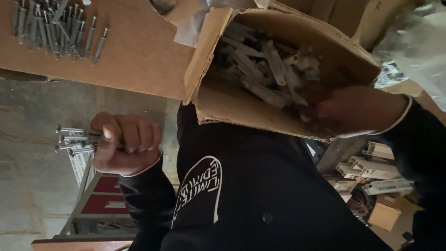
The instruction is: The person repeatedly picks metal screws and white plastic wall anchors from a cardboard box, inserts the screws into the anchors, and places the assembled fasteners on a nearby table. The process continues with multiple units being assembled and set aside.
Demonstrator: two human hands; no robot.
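Below the bench edge, left hand (124, 145) clenched around a bundle of screws (74, 141); right hand (357, 110) reaches into the cardboard box (209, 60)

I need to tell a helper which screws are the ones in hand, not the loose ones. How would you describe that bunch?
Start at the open cardboard box of pale plastic plugs. Below and to its left, the left hand is closed in a fist around a bunch of metal screws. Unlike the loose screws on the brown board, these stick out sideways from the fist.

1. A brown board worktop (139, 60) fills the 10 to 12 o'clock area.
2. A pile of grey plugged screws (55, 28) lies on it at 10 o'clock.
3. An open cardboard box (204, 56) overhangs its edge at 1 o'clock.
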